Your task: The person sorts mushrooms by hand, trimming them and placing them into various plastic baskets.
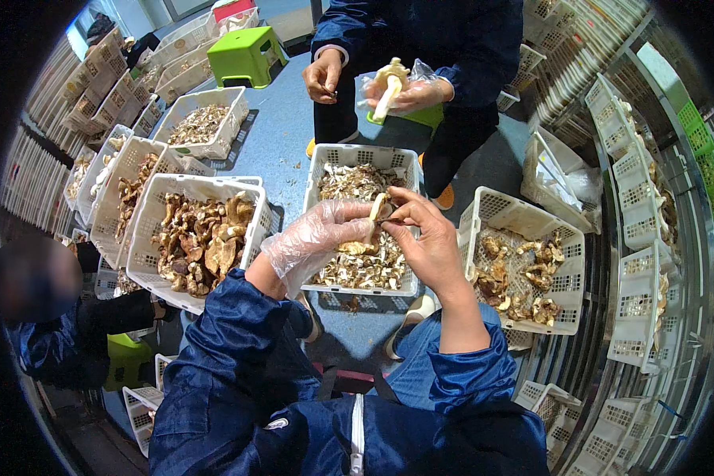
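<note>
My left hand [327, 229], in a clear plastic glove, holds a pale mushroom [378, 208] at chest height. My right hand [422, 235] is bare and pinches a small dark object [387, 222] against the mushroom; what exactly it is, I cannot tell. Below both hands stands a white perforated plastic basket [363, 291] with many trimmed mushroom pieces [369, 262] in it. On the left, another white basket [140, 256] is heaped with whole brown mushrooms [205, 238]. A third basket [574, 297] at my right carries fewer brown mushrooms [541, 262], spread over its bottom.
Across from me, a person's gloved hand [419, 95] holds a mushroom and the other hand [324, 77] a small dark object. Another person [53, 333] is at left. A green stool [244, 56], more baskets [205, 122] and racks [678, 285] surround the blue floor [279, 131].
</note>
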Tool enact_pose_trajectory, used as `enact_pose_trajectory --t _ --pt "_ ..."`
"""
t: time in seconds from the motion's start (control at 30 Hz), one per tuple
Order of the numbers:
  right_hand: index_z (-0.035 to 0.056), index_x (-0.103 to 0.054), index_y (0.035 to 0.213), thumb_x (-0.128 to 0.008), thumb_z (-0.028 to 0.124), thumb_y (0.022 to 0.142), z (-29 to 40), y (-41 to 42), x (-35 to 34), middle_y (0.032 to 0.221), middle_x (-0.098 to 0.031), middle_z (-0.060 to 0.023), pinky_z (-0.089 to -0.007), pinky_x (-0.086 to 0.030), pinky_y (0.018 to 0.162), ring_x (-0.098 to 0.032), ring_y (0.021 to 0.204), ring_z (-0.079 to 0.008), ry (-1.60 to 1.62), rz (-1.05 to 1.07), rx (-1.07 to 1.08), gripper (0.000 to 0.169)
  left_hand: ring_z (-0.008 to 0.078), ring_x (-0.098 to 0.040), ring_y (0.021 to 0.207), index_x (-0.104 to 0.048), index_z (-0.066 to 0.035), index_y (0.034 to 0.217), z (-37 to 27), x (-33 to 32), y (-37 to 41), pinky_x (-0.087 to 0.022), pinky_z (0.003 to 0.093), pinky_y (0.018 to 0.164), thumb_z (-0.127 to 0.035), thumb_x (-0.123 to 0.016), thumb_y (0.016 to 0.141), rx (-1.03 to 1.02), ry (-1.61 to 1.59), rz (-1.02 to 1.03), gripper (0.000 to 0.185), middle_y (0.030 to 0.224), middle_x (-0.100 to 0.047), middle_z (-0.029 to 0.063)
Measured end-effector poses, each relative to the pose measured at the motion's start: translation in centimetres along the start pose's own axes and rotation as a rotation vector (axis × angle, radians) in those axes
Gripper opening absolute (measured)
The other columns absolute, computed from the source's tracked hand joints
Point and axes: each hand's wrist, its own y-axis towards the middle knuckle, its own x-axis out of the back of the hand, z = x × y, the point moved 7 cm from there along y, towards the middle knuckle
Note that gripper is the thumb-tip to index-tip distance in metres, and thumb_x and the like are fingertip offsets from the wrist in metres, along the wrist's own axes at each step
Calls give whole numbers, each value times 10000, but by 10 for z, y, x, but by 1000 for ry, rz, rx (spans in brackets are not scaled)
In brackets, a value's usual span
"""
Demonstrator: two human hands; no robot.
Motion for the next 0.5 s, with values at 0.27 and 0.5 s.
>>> enact_pose_trajectory --t 0.27,0.5 --pt "10 -643 919 -763 47 899 9 0 -1 1271 -731 -161 -402 -566 902 -700 1134 -292 -152 71 124 127 100 -653 1005 -676 1 1352 0 -2 -5 -521 265 913 -211 -727 1011 36 127 69 405 1108 -722 35" --pt "-4 -663 926 -760 25 928 9 1 3 1138 -775 -146 -359 -580 905 -742 1066 -218 -42 57 30 101 80 -633 965 -677 7 1347 1 1 -9 -509 243 880 -200 -676 1041 60 176 49 369 1073 -713 18"
